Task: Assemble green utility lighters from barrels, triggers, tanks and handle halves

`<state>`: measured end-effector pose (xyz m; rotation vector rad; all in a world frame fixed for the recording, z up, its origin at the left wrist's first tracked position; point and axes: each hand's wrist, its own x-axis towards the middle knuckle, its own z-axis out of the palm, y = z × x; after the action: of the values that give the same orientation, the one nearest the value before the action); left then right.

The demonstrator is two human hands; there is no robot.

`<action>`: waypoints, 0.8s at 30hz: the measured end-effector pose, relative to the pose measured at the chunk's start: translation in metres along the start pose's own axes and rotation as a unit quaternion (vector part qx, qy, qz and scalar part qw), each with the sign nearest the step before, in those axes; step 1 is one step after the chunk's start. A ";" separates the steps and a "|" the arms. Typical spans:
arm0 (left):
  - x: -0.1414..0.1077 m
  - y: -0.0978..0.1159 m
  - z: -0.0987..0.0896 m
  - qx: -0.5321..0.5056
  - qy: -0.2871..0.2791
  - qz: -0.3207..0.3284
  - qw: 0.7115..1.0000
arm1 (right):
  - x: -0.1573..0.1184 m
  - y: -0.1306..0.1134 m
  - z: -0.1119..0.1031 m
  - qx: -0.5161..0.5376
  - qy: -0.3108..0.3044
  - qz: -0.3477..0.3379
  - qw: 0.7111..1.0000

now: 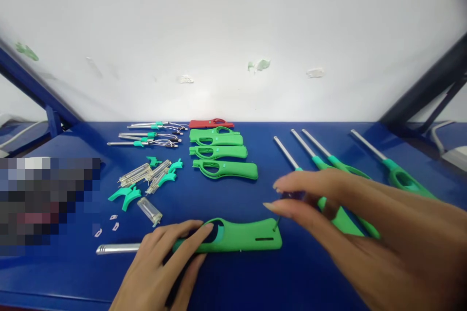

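A green gas lighter (248, 235) with a silver tube lies crosswise at the front of the blue table. My left hand (166, 262) is wrapped over its neck and trigger opening, fingers closed on it. Above the handle's right end, my right hand (350, 223) pinches a small screwdriver (278, 221). Its thin shaft slants down to a hole near the handle's upper right corner. Most of the screwdriver's dark handle is hidden by my fingers.
Green lighter shells (237, 170) and a red shell (204, 124) lie at the back. Silver tubes with wires (124, 144), clear fuel tanks (149, 210) and teal triggers (129, 197) are at left. Several whole lighters (404, 177) lie at right. A white wall (233, 24) stands behind.
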<state>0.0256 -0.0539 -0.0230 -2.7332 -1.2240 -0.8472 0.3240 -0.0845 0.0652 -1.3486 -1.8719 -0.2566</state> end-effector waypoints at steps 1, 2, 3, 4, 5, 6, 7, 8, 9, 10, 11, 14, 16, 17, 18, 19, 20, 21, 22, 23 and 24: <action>0.002 0.000 0.001 -0.005 -0.001 0.004 1.000 | 0.001 0.000 0.003 0.003 0.005 0.007 1.000; 0.004 -0.001 0.003 -0.006 -0.003 0.008 1.000 | 0.001 -0.001 0.006 -0.001 0.010 0.018 1.000; 0.006 0.000 0.005 -0.004 -0.006 0.011 1.000 | 0.001 -0.002 0.008 -0.009 0.018 0.024 1.000; 0.006 0.000 0.007 0.000 -0.010 0.013 1.000 | 0.000 -0.003 0.009 -0.020 0.025 0.030 0.999; 0.007 0.001 0.009 0.005 -0.011 0.015 1.000 | -0.001 -0.004 0.010 -0.030 0.034 0.034 0.998; 0.007 0.002 0.011 0.011 -0.012 0.016 1.000 | -0.002 -0.005 0.011 -0.035 0.046 0.041 0.997; 0.006 0.002 0.013 0.017 -0.013 0.016 1.000 | -0.002 -0.005 0.012 -0.036 0.058 0.052 0.996; 0.006 0.003 0.014 0.022 -0.013 0.015 1.000 | -0.002 -0.006 0.013 -0.036 0.068 0.062 0.995; 0.006 0.004 0.015 0.024 -0.014 0.014 1.000 | -0.002 -0.006 0.013 -0.035 0.074 0.073 0.994; 0.006 0.004 0.016 0.025 -0.014 0.013 1.000 | -0.001 -0.006 0.013 -0.035 0.077 0.084 0.993; 0.005 0.004 0.016 0.025 -0.014 0.011 1.000 | 0.000 -0.005 0.012 -0.036 0.075 0.082 0.993; 0.006 0.004 0.017 0.020 -0.014 0.016 1.000 | 0.001 0.003 0.006 -0.028 0.041 0.049 0.998; 0.006 0.004 0.017 0.021 -0.012 0.018 1.000 | -0.002 0.010 0.000 0.006 0.023 0.033 0.999; 0.006 0.004 0.017 0.021 -0.012 0.019 1.000 | -0.004 0.013 -0.003 0.019 0.022 0.037 0.999; 0.006 0.004 0.017 0.022 -0.009 0.021 0.999 | -0.006 0.015 -0.006 0.024 0.018 0.051 0.998; 0.007 0.004 0.017 0.022 -0.008 0.023 0.999 | -0.007 0.017 -0.009 0.023 0.013 0.069 0.997; 0.007 0.004 0.017 0.021 -0.008 0.024 0.999 | -0.007 0.017 -0.010 0.017 0.011 0.092 0.996; 0.007 0.004 0.017 0.020 -0.010 0.026 0.999 | -0.007 0.017 -0.011 0.011 0.006 0.107 0.994; 0.007 0.004 0.017 0.019 -0.009 0.027 0.999 | -0.005 0.016 -0.011 0.013 0.003 0.112 0.994; 0.008 0.003 0.017 0.019 -0.009 0.026 0.999 | -0.003 0.014 -0.010 0.020 0.005 0.109 0.994; 0.008 0.003 0.018 0.019 -0.005 0.026 0.999 | -0.001 0.013 -0.009 0.031 0.007 0.099 0.995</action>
<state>0.0402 -0.0464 -0.0337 -2.7299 -1.1532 -0.7978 0.3402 -0.0854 0.0667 -1.4736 -1.7043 -0.1055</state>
